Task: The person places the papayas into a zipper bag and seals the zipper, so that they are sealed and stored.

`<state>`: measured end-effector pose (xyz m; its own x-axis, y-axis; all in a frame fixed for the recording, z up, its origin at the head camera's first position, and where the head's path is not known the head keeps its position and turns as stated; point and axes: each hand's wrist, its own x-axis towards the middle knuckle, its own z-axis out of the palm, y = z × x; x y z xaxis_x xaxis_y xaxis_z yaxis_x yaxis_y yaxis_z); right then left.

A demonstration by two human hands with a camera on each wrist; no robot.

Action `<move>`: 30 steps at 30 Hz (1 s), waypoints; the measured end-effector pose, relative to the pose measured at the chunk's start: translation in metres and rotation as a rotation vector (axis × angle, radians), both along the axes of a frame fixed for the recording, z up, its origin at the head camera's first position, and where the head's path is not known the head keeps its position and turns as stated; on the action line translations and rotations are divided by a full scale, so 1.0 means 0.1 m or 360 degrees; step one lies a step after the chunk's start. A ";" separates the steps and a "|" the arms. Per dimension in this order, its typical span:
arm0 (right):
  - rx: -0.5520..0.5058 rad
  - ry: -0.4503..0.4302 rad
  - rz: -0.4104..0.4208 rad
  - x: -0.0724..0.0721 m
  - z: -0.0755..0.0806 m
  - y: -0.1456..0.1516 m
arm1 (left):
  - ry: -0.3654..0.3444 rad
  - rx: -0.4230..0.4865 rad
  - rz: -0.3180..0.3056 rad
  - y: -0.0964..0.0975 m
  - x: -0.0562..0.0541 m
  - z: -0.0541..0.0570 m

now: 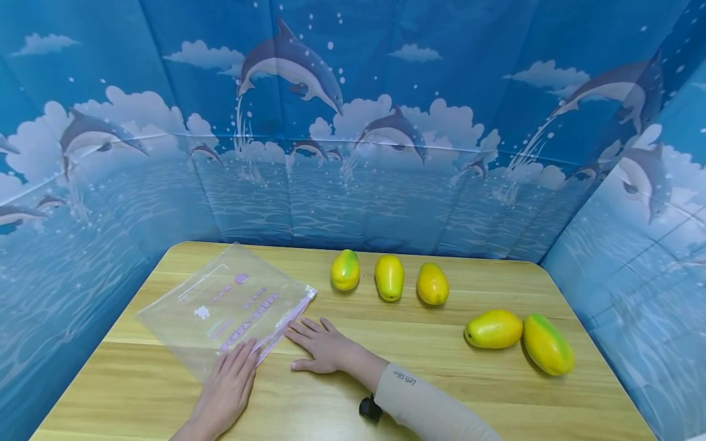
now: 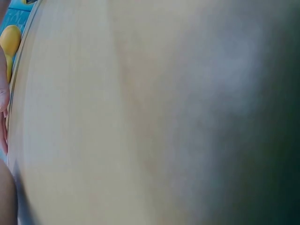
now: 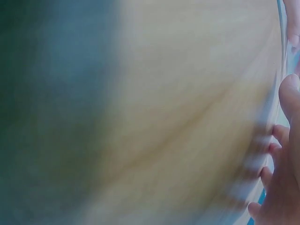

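Note:
A clear plastic zip bag (image 1: 220,306) with pink print lies flat on the left part of the table, its pink zip edge facing the right hand. My left hand (image 1: 227,387) rests with extended fingers on the bag's near corner. My right hand (image 1: 325,350) lies palm down with spread fingers, the fingertips at the zip edge and the thumb on the wood. Neither hand grips anything. In the right wrist view the right hand (image 3: 283,164) shows at the right edge; the left wrist view is mostly table, partly blurred.
Along the back of the wooden table (image 1: 386,331) stand a green-yellow mango (image 1: 345,270), a second mango (image 1: 389,278) and a third mango (image 1: 432,284). Two more, a mango (image 1: 493,329) and a greener mango (image 1: 548,345), lie at the right. A dolphin-print curtain (image 1: 364,184) surrounds the table.

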<state>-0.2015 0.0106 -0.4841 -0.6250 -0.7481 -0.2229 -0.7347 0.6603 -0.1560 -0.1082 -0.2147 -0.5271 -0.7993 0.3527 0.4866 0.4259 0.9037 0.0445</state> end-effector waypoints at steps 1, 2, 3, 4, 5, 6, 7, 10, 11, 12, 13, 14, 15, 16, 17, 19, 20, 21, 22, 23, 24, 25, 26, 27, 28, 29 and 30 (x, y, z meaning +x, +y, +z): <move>-0.0001 0.0000 0.0002 0.00 0.00 0.00 | 0.0020 0.0011 -0.0011 0.00 0.00 0.01; 0.0000 -0.0002 0.0003 0.00 0.00 0.00 | 0.0043 0.0022 -0.0023 -0.01 0.00 0.01; 0.0000 -0.0004 0.0004 -0.01 0.00 0.00 | 0.0058 0.0037 -0.0033 -0.01 0.00 0.02; 0.0000 -0.0007 0.0003 -0.01 0.00 0.00 | 0.0066 0.0048 -0.0038 -0.01 0.00 0.03; 0.0000 -0.0009 0.0004 -0.01 0.00 0.00 | 0.0074 0.0057 -0.0043 -0.01 0.00 0.04; 0.0000 -0.0011 0.0004 -0.01 0.01 0.00 | 0.0081 0.0063 -0.0049 -0.01 0.00 0.05; -0.0002 -0.0014 0.0004 -0.01 0.01 0.00 | 0.0087 0.0066 -0.0053 -0.02 0.00 0.06; -0.0008 -0.0016 0.0008 0.00 0.01 0.00 | 0.0097 0.0069 -0.0054 -0.02 -0.01 0.06; -0.0009 -0.0014 0.0011 -0.01 0.01 0.00 | 0.0105 0.0071 -0.0052 -0.02 -0.01 0.06; -0.0010 -0.0012 0.0012 0.00 0.01 0.00 | 0.0116 0.0077 -0.0049 -0.03 -0.01 0.06; -0.0010 -0.0010 0.0014 -0.01 0.01 0.00 | 0.0124 0.0086 -0.0044 -0.03 -0.01 0.06; -0.0009 -0.0007 0.0015 0.00 0.01 0.00 | 0.0135 0.0097 -0.0041 -0.03 -0.02 0.05; -0.0007 -0.0006 0.0016 0.00 0.01 0.00 | 0.0154 0.0109 -0.0041 -0.04 -0.02 0.05; -0.0007 -0.0004 0.0016 0.00 0.01 0.00 | 0.0173 0.0122 -0.0040 -0.04 -0.03 0.05; -0.0004 -0.0002 0.0016 0.00 0.02 0.00 | 0.0193 0.0147 -0.0042 -0.04 -0.03 0.04; 0.0000 -0.0001 0.0017 0.00 0.02 0.00 | 0.0227 0.0201 -0.0072 -0.05 -0.04 0.04; 0.0002 0.0002 0.0019 0.00 0.02 0.00 | 0.0247 0.0228 -0.0088 -0.05 -0.05 0.03; 0.0004 0.0005 0.0021 0.00 0.02 0.00 | 0.0264 0.0259 -0.0109 -0.05 -0.05 0.03; 0.0006 0.0009 0.0021 0.00 0.02 0.00 | 0.0276 0.0287 -0.0131 -0.06 -0.06 0.03; 0.0011 0.0014 0.0022 0.00 0.02 0.00 | 0.0286 0.0312 -0.0148 -0.06 -0.06 0.03; 0.0013 0.0014 0.0024 0.00 0.02 0.00 | 0.0294 0.0327 -0.0159 -0.07 -0.06 0.03; 0.0015 0.0015 0.0025 0.00 0.01 0.00 | 0.0302 0.0344 -0.0161 -0.07 -0.06 0.02; 0.0015 0.0017 0.0025 0.00 0.01 0.00 | 0.0306 0.0358 -0.0159 -0.07 -0.06 0.03; 0.0015 0.0020 0.0025 0.00 0.01 0.00 | 0.0307 0.0373 -0.0160 -0.08 -0.07 0.02; 0.0016 0.0021 0.0025 0.00 0.01 0.00 | 0.0305 0.0381 -0.0155 -0.08 -0.07 0.02; 0.0015 0.0021 0.0026 0.00 0.01 0.00 | 0.0303 0.0388 -0.0148 -0.08 -0.07 0.02; 0.0013 0.0020 0.0027 -0.01 0.00 0.00 | 0.0300 0.0395 -0.0146 -0.08 -0.07 0.02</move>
